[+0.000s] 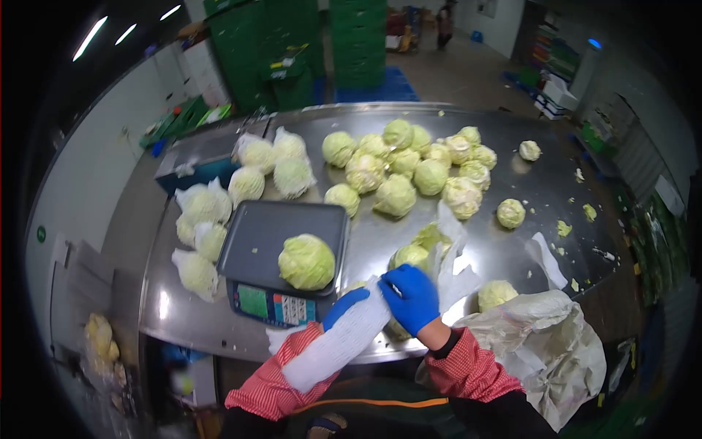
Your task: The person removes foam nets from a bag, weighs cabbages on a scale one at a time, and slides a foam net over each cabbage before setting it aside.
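Observation:
Both of my hands wear blue gloves near the table's front edge. My left hand (345,306) is wrapped round a white foam net sleeve (340,344), which lies along my left forearm. At the sleeve's upper end, the bent fingers of my right hand (411,296) pinch its edge. Just left of my hands, a single cabbage (306,262) rests on the dark tray of a scale (245,238). Behind my right hand are more cabbages (411,256) and a piece of white wrapping (451,256). Part of a cabbage below my hands is hidden.
Many bare cabbages (395,195) cover the middle of the metal table (241,333). Net-wrapped cabbages (196,273) stand at the left. A crumpled white sack (556,351) lies at the right front. Green crates (358,44) are stacked behind; a person (444,25) stands far back.

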`<state>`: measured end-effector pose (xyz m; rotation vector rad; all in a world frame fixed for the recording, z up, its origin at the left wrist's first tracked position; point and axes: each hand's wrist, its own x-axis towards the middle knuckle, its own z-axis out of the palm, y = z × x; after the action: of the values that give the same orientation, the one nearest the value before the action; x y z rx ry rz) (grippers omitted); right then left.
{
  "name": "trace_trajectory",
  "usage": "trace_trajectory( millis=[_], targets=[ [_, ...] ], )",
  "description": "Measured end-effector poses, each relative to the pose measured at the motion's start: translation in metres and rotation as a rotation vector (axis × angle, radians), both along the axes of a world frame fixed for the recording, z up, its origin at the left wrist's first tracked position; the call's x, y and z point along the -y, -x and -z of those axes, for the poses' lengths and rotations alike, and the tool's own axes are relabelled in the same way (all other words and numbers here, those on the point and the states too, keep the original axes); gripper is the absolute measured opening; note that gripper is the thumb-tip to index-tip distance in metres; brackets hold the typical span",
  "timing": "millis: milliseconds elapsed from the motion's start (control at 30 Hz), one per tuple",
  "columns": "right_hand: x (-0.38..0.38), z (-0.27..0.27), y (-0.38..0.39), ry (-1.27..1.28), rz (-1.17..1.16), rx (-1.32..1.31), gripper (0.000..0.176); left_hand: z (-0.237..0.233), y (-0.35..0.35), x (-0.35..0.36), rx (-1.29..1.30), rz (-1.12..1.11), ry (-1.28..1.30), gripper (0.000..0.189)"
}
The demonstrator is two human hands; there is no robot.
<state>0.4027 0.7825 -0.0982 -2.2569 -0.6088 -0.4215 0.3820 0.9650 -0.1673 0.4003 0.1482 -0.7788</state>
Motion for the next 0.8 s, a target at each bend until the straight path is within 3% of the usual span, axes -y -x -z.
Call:
trace_trajectory(
  millis=[33, 67, 133, 167, 267, 333, 400, 467, 567, 600, 633, 700, 733, 767, 800],
  targets=[
    [-0.006, -0.016, -0.001, 0.103, 0.009, 0.196, 0.009, -0.007, 0.007, 0.006, -0.039, -0.109, -0.136, 0.033],
    [-0.011, -0.019, -0.003, 0.231, -0.011, 0.238, 0.008, -0.009, 0.013, -0.003, -0.172, -0.017, -0.039, 0.033],
    [-0.025, -0.03, 0.001, 0.165, -0.142, 0.322, 0.01, -0.005, 0.021, -0.003, -0.136, -0.148, 0.06, 0.032],
    [-0.035, -0.02, 0.009, 0.008, -0.161, 0.235, 0.01, 0.0, 0.025, -0.005, -0.114, -0.237, 0.039, 0.033],
    [-0.053, -0.002, 0.026, -0.487, -0.246, -0.833, 0.012, -0.015, 0.03, -0.012, 0.041, -0.524, -0.147, 0.031],
    [-0.062, -0.002, 0.02, -0.777, -0.403, -1.259, 0.021, -0.011, 0.031, -0.027, 0.142, -0.622, -0.284, 0.033],
    [-0.062, 0.004, 0.018, -0.33, -0.668, -1.402, 0.03, -0.017, 0.038, -0.042, 0.158, -0.597, -0.359, 0.027],
    [-0.057, 0.005, 0.016, -0.352, -0.69, -1.634, 0.039, -0.007, 0.045, -0.05, 0.161, -0.555, -0.441, 0.026],
    [-0.043, 0.013, -0.004, -0.569, -0.661, -1.527, 0.037, -0.047, 0.059, -0.07, 0.091, -0.162, -0.476, 0.032],
    [-0.038, 0.019, -0.006, -0.93, -0.501, -1.554, 0.037, -0.055, 0.064, -0.079, 0.074, -0.02, -0.477, 0.034],
    [-0.031, 0.022, -0.015, -0.952, -0.468, -1.549, 0.036, -0.032, 0.068, -0.089, 0.172, 0.084, -0.479, 0.04],
    [-0.037, 0.013, -0.02, -0.987, -0.273, -1.513, 0.027, -0.011, 0.062, -0.109, 0.323, 0.079, -0.814, 0.043],
    [-0.042, 0.016, -0.023, -0.852, -0.203, -1.38, 0.026, -0.007, 0.057, -0.116, 0.405, 0.078, -0.978, 0.044],
    [-0.046, 0.023, -0.028, -0.717, -0.134, -1.242, 0.025, -0.027, 0.049, -0.122, 0.643, -0.057, -1.486, 0.042],
    [-0.049, 0.032, -0.035, -0.584, -0.065, -1.104, 0.024, -0.043, 0.034, -0.131, 0.59, -0.144, -1.584, 0.043]
  ],
)
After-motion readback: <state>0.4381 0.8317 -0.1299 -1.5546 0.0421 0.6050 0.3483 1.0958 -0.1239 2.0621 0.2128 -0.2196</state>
